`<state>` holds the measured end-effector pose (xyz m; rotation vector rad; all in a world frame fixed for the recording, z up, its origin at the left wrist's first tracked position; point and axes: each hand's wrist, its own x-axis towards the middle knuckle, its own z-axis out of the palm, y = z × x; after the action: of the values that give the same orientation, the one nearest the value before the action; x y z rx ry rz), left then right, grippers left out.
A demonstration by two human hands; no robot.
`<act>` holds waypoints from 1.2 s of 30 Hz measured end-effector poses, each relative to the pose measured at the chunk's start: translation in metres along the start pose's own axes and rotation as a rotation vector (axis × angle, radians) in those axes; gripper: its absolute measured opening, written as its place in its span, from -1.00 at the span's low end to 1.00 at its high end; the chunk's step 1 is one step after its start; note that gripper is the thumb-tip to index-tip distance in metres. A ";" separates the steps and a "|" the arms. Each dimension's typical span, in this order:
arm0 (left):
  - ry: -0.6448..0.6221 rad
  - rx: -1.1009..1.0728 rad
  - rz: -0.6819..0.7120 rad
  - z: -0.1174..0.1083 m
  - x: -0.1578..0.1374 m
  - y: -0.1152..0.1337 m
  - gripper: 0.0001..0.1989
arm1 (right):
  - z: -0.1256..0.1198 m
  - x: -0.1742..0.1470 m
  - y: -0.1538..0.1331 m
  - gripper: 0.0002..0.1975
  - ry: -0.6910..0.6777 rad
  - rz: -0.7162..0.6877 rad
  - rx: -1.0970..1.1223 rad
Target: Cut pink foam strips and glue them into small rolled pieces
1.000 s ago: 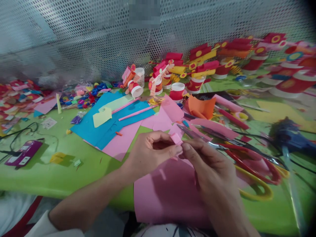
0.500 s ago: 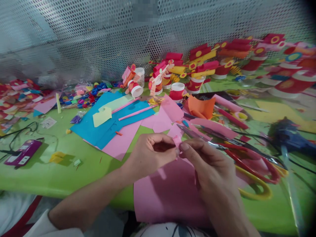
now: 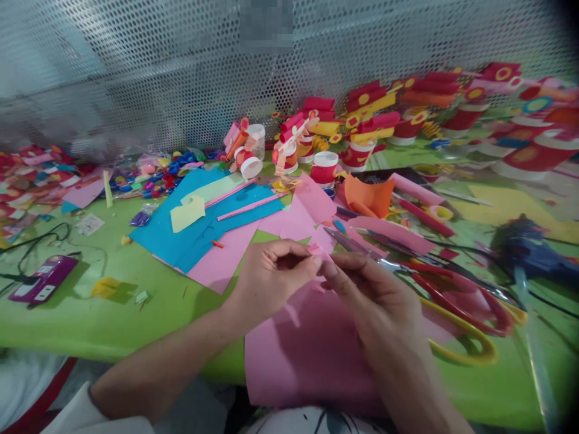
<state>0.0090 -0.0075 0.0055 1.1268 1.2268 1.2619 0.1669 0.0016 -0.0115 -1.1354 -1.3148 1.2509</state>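
Note:
A small folded strip of pink paper (image 3: 319, 251) is pinched between my two hands near the middle of the head view. My left hand (image 3: 275, 271) holds it between thumb and forefinger. From the other side my right hand (image 3: 377, 295) grips it, fingertips touching the left ones; parts of the strip are hidden behind the fingers. Under both hands lies a large pink paper sheet (image 3: 294, 361), which overhangs the table's front edge. Scissors with red handles (image 3: 465, 295) and a pair with yellow handles (image 3: 474, 346) rest beside my right hand.
Blue paper (image 3: 181, 247) with pink strips lies ahead on the green table (image 3: 181, 331). Red-and-white paper cups (image 3: 324, 169) with rolled-paper decorations line the back, before a perforated metal screen (image 3: 181, 78). A glue gun (image 3: 529, 247) sits right, a purple power strip (image 3: 44, 280) left.
My fingers have shifted slightly on the pink paper strip, and its top now leans left instead of standing up. The hands have drawn closer together. Things on the table have not moved.

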 end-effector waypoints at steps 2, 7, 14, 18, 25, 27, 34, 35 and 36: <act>0.008 0.004 0.021 0.002 -0.001 0.002 -0.88 | 0.000 0.000 0.000 -0.80 0.029 -0.008 -0.010; -0.006 -0.051 -0.039 0.002 -0.001 0.006 -0.94 | 0.000 -0.001 -0.001 -0.81 0.116 -0.001 0.044; -0.191 -0.424 -0.416 -0.012 0.015 -0.005 -0.77 | 0.000 0.000 0.004 -0.88 0.116 -0.028 0.082; -0.211 -0.480 -0.433 -0.012 0.016 -0.006 -0.78 | 0.001 0.000 0.003 -0.91 0.090 -0.059 0.089; -0.183 -0.284 -0.258 -0.011 0.015 -0.004 -0.77 | 0.000 0.001 0.006 -0.91 0.083 -0.083 0.132; -0.157 -0.209 -0.192 -0.011 0.015 -0.005 -0.76 | 0.000 0.002 0.009 -0.90 0.090 -0.108 0.139; -0.124 0.018 0.015 -0.007 0.008 0.000 -0.89 | -0.001 0.002 0.007 -0.93 0.073 -0.117 0.103; -0.117 0.033 0.034 -0.006 0.006 0.001 -0.90 | -0.001 0.002 0.006 -0.93 0.069 -0.104 0.102; -0.114 0.044 0.050 -0.006 0.006 0.002 -0.90 | -0.001 0.002 0.005 -0.93 0.066 -0.094 0.099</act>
<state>0.0030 -0.0023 0.0071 1.2509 1.1525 1.1957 0.1679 0.0037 -0.0165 -1.0255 -1.2298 1.1865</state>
